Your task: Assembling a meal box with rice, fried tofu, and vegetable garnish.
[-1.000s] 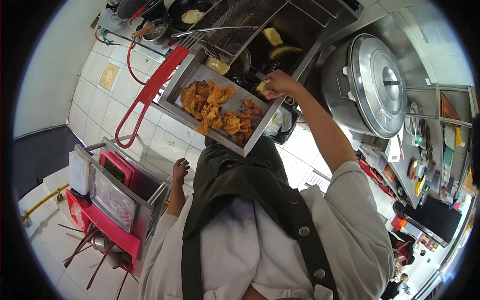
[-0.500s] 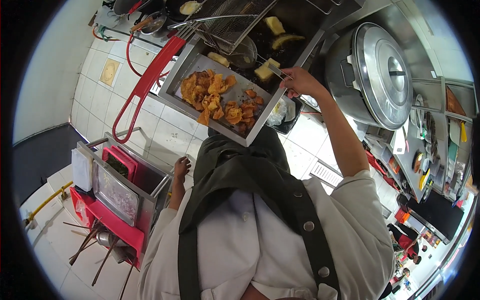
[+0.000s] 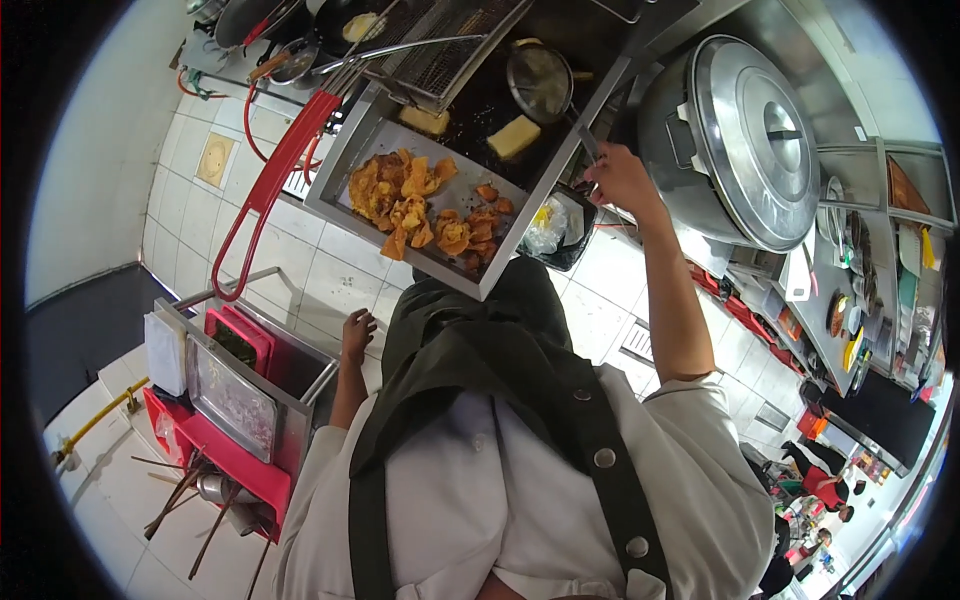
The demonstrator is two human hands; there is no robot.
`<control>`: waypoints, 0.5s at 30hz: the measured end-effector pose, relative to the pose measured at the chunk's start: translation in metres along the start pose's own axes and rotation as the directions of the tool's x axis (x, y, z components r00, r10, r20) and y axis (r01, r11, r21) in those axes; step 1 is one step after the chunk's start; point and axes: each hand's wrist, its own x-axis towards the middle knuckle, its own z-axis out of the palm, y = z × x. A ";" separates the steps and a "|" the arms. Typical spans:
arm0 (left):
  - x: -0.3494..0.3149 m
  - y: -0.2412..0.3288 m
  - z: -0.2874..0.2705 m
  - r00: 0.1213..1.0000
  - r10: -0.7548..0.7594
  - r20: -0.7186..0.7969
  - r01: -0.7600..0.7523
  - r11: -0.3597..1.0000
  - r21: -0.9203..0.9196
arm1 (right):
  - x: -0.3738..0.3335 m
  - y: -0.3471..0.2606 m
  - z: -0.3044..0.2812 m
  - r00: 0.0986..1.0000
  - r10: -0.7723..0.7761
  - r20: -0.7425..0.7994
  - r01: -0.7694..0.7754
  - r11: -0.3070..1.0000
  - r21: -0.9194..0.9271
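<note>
My right hand (image 3: 622,182) is closed around the handle of a round mesh skimmer (image 3: 540,82), whose bowl is in the dark oil of a metal deep fryer (image 3: 592,108). A pale yellow fried piece (image 3: 513,137) lies in the oil near the skimmer, and another yellow piece (image 3: 424,121) is by the drain tray. Crisp orange-brown fried bits (image 3: 400,190) are heaped on that metal tray (image 3: 440,150), at the fryer's near end. My left hand (image 3: 358,335) hangs low at my side, fingers loosely apart, with nothing in it.
A wire fry basket (image 3: 440,60) with a red handle (image 3: 270,180) juts out to the left. To the right stands a large lidded pot (image 3: 755,140). At the lower left is a metal cart (image 3: 315,375) with a pink tray. A bagged bin (image 3: 555,230) sits below the fryer.
My right hand has moved the skimmer rightward and farther off through the oil, and the yellow pieces have shifted. My left hand still hangs at my side.
</note>
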 end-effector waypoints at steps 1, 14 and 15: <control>-0.002 -0.001 0.000 1.000 -0.002 0.004 0.002 1.000 0.017 | 0.000 0.001 -0.005 0.996 -0.020 -0.083 0.013 0.997 -0.080; -0.021 -0.002 0.004 0.999 0.002 -0.045 0.001 0.998 0.063 | 0.130 0.009 -0.009 0.970 -0.227 -0.087 0.084 0.649 -0.756; -0.022 -0.002 0.005 0.998 0.019 -0.054 -0.016 0.999 0.047 | 0.137 0.009 -0.013 0.970 -0.228 -0.086 0.085 0.648 -0.757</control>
